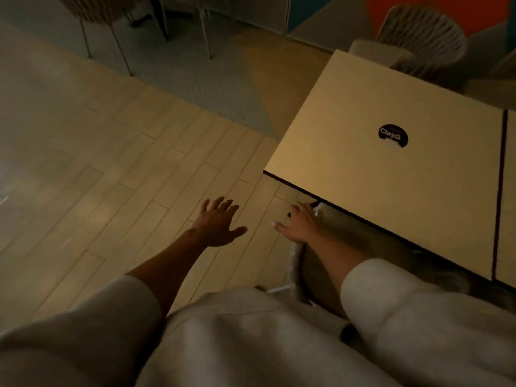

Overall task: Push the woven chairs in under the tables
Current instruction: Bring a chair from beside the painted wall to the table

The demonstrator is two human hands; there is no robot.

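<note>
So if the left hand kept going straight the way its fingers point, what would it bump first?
Probably nothing soon. The left hand points out over wooden floor, left of the table corner. Far ahead lies the grey rug, though depth is hard to judge.

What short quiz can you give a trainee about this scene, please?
1. Fill in: the dark round thing on the table is a ____.
2. What does the right hand grip? A: the rim of the chair. B: the table edge. C: nothing.
3. True or false: the left hand is spread open over the floor and holds nothing.

Key: 1 sticker; 2 A; 3 true.
</note>
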